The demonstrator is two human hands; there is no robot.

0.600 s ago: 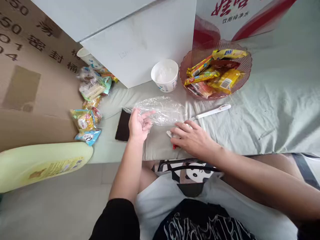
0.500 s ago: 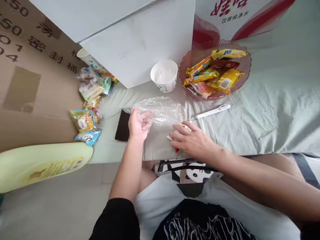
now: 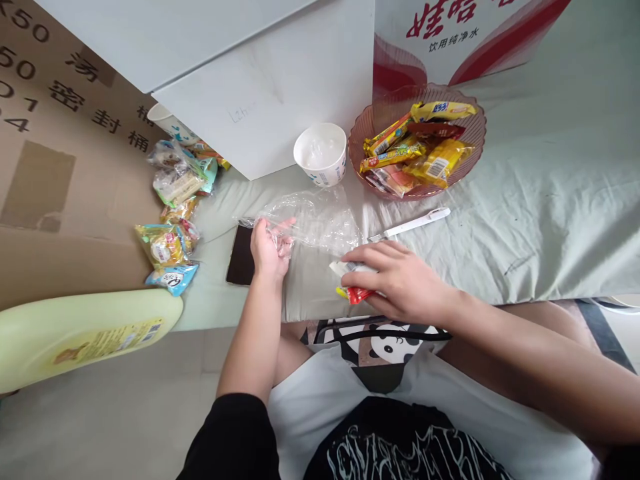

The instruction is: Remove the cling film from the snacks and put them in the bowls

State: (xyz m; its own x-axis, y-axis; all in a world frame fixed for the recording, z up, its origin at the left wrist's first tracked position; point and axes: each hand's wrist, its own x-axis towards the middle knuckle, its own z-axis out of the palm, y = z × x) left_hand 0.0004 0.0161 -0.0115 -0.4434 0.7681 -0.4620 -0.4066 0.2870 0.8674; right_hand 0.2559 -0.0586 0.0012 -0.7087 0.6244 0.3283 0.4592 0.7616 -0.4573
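Observation:
My left hand (image 3: 271, 248) is closed on the edge of a clear plastic bag (image 3: 325, 217), which spreads to the right over the cloth. My right hand (image 3: 395, 277) has its fingers curled over small snack packets (image 3: 358, 295), partly red, white and yellow; the fingers cover much of them. A white utility knife (image 3: 417, 223) lies just beyond my right hand, its blade toward the bag. Beside my left wrist is a dark flat phone-like slab (image 3: 241, 255). Behind the bag stands a white paper cup (image 3: 321, 155) with clear plastic inside.
A pink ribbed bowl (image 3: 479, 143) of wrapped snacks stands at the back. White box (image 3: 270, 87) and red-and-white water carton (image 3: 450, 40) form a wall behind. On the left are snack packets (image 3: 167, 247), a brown carton (image 3: 75, 220) and a pale green bottle (image 3: 90, 333).
My right hand has gathered the small packets, and more of their red part shows. My left hand stays on the bag. The whole view has shifted slightly.

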